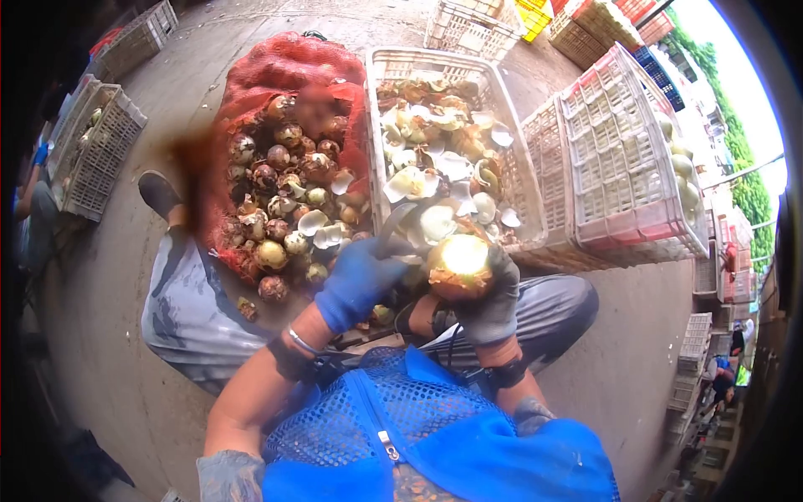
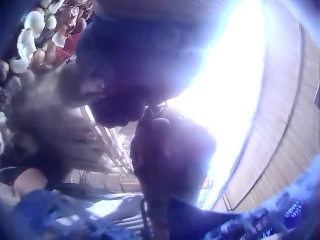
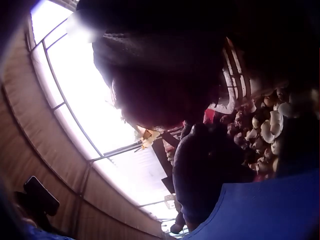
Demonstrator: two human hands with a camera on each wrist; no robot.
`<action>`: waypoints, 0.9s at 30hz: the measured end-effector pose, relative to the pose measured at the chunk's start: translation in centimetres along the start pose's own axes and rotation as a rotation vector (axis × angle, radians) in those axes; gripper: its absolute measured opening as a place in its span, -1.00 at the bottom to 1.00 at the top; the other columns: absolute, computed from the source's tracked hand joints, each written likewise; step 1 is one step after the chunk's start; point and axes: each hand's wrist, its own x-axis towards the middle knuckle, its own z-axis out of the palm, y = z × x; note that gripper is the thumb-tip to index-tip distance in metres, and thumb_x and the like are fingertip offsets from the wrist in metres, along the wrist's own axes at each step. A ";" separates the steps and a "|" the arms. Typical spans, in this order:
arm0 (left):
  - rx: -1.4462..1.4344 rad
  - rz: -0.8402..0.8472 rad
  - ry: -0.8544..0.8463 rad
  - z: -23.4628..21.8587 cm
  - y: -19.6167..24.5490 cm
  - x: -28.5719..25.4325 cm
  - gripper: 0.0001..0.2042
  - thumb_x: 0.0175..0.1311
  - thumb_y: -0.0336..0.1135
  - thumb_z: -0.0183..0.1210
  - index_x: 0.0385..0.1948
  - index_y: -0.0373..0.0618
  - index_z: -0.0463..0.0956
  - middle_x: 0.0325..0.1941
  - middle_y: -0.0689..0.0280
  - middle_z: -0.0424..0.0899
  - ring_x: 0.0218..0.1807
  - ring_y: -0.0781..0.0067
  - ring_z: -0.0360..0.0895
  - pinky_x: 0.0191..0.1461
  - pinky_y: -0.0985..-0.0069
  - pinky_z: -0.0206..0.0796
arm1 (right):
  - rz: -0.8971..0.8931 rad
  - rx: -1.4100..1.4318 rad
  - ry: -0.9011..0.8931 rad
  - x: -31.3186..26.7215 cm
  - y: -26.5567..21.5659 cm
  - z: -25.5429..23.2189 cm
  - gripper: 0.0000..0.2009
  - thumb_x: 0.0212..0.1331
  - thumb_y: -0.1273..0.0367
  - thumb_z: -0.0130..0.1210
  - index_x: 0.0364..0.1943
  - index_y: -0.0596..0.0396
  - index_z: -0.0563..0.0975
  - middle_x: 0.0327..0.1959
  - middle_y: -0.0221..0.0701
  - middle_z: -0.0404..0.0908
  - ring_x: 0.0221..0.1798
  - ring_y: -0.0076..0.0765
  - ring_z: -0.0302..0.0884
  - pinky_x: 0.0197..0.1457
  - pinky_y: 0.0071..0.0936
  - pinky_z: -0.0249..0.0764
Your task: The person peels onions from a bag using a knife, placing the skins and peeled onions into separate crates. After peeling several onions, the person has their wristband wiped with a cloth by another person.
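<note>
I'm seeing the right hand [image 1: 495,301] gripping an onion [image 1: 456,274] before the crate [image 1: 370,109], a sack [image 1: 276,74] crowding its left edge; I can't tell the left hand's [image 1: 361,280] grip.

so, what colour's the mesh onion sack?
The sack is red; the head view shows it best.

A produce-handling workplace around me, half open to daylight, bare floor [image 1: 636,343], slatted plastic crates [image 1: 619,159] stacked, red mesh sack [image 1: 280,63] of onions [image 1: 288,135], trees [image 1: 743,117] beyond.
</note>
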 end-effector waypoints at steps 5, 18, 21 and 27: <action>-0.249 0.055 -0.089 0.6 -0.1 -1.2 -0.64 0.21 -0.37 0.39 0.06 -0.21 0.70 -0.38 0.31 0.74 -0.49 0.58 0.63 -0.42 0.55 0.49 | 0.042 -0.019 -0.119 1.6 -1.4 1.9 -0.34 0.39 0.13 0.24 0.47 0.10 0.31 0.26 -0.22 0.55 0.24 -0.13 0.62 0.32 -0.12 0.61; 0.709 0.578 0.187 1.0 0.5 -2.4 -0.70 0.25 -0.46 0.23 -0.01 0.03 0.76 -0.21 0.05 0.78 -0.24 0.06 0.79 -0.18 0.31 0.63 | -0.002 -0.127 -0.015 0.9 -2.8 2.2 -0.42 0.33 0.28 0.19 0.41 0.16 0.40 0.21 -0.20 0.60 0.20 -0.18 0.64 0.29 -0.21 0.62; 0.822 0.599 0.193 0.9 0.2 -2.1 -0.77 0.30 -0.34 0.23 -0.06 0.12 0.76 -0.30 0.09 0.76 -0.29 -0.01 0.74 -0.22 0.19 0.61 | 0.009 -0.040 -0.027 0.9 -3.0 3.1 -0.42 0.34 0.26 0.18 0.42 0.14 0.40 0.20 -0.19 0.61 0.18 -0.17 0.65 0.28 -0.19 0.62; 0.945 0.707 0.443 -0.5 -6.0 -0.2 -0.63 0.24 -0.33 0.29 0.12 0.13 0.70 -0.34 0.10 0.74 -0.36 0.05 0.73 -0.26 0.19 0.58 | -0.002 0.111 0.038 1.5 -5.0 3.6 -0.38 0.31 0.09 0.19 0.39 0.07 0.44 0.24 -0.21 0.62 0.22 -0.13 0.64 0.20 -0.16 0.65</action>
